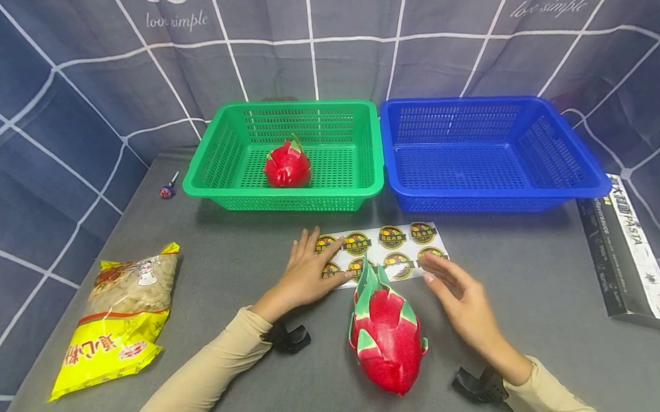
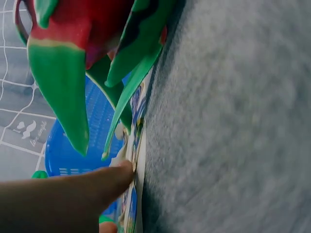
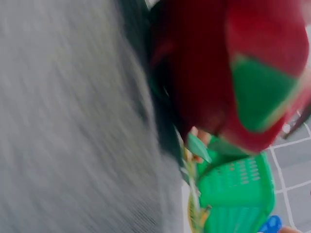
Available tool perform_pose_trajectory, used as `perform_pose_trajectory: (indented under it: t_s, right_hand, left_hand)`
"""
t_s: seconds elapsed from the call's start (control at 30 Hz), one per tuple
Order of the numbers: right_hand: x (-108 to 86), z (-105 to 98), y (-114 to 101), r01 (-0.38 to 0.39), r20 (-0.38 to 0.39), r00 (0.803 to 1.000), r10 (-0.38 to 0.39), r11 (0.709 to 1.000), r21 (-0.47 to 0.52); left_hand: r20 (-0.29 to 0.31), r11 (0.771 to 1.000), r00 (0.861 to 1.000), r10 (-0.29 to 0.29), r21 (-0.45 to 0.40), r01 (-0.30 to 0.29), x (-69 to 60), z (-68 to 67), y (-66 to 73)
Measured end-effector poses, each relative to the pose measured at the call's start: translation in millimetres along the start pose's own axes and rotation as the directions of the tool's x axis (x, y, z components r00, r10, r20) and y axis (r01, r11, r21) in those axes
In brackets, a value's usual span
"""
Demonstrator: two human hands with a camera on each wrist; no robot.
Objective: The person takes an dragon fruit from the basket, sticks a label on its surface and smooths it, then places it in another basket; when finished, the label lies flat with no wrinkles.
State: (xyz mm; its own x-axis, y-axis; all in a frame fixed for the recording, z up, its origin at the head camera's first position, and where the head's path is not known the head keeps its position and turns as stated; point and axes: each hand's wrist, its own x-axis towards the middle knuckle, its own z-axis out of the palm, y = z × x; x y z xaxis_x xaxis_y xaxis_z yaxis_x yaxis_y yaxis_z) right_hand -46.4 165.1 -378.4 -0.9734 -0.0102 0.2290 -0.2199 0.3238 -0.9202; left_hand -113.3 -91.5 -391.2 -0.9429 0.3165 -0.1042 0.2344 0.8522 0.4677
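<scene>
There, the left hand (image 1: 301, 276) rested spread fingers (image 1: 309, 244) on the sticker sheet (image 1: 405, 247); the right hand (image 1: 465, 301), loosely bent, held nothing at its right end. Between them a dragon fruit (image 1: 390, 340) lay on the table (image 1: 215, 268).

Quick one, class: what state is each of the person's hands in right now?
Left hand: open, thumb and forefinger on the sticker sheet.
Right hand: open, fingers loosely bent by the sheet's right end; contact unclear.
</scene>
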Motion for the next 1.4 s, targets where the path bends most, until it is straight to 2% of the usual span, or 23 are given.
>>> perform_pose_trajectory:
  t_s: [0.13,0.23,0.37,0.53,0.63,0.83,0.97,1.17,1.27,1.4]
  right_hand:
    - [8.8,-6.2,-3.1,0.017,-0.021,1.000,-0.018,0.998,-0.063]
    - [17.1,-8.2,-6.6,0.014,-0.004,1.000,-0.015,0.989,-0.147]
    - [31.6,-8.5,-14.6,0.007,0.097,0.995,0.023,0.954,-0.299]
    - [52.3,-2.3,-23.6,0.008,0.234,0.966,0.109,0.893,-0.449]
    - [64.6,5.3,-24.8,0.019,0.268,0.955,0.124,0.879,-0.476]
    - [87.9,17.5,-19.3,0.059,0.298,0.949,0.098,0.877,-0.477]
    - [98.2,17.8,-12.9,0.035,0.298,0.944,0.143,0.853,-0.520]
    - [104.4,13.1,-4.4,-0.016,0.314,0.917,0.246,0.810,-0.587]
    - [105.3,13.6,0.2,-0.029,0.322,0.909,0.263,0.812,-0.583]
    - [105.3,17.3,4.3,-0.027,0.318,0.914,0.253,0.819,-0.574]
  left_hand:
    - [-0.009,1.000,1.000,-0.003,0.011,0.003,-0.5,1.8,0.5]
    - [-0.017,1.000,1.000,-0.006,0.012,0.006,-1.2,2.0,0.8]
    - [-0.021,1.000,1.000,-0.005,0.017,0.005,-1.9,2.0,0.9]
    - [-0.031,0.999,1.000,-0.003,0.039,0.004,-1.9,2.1,0.8]
    - [-0.026,0.999,1.000,-0.002,0.051,0.003,-1.2,2.6,1.0]
    - [-0.036,0.998,0.999,0.007,0.057,-0.005,-1.6,3.7,1.6]
    - [-0.033,0.998,0.999,0.007,0.058,-0.005,-1.6,5.4,1.9]
    - [-0.041,0.999,0.999,-0.001,0.052,0.003,-2.0,6.4,2.0]
    - [-0.044,0.999,0.999,0.000,0.053,0.002,-2.0,6.3,2.0]
    - [-0.047,0.999,0.999,0.005,0.054,-0.002,-2.4,5.4,2.7]
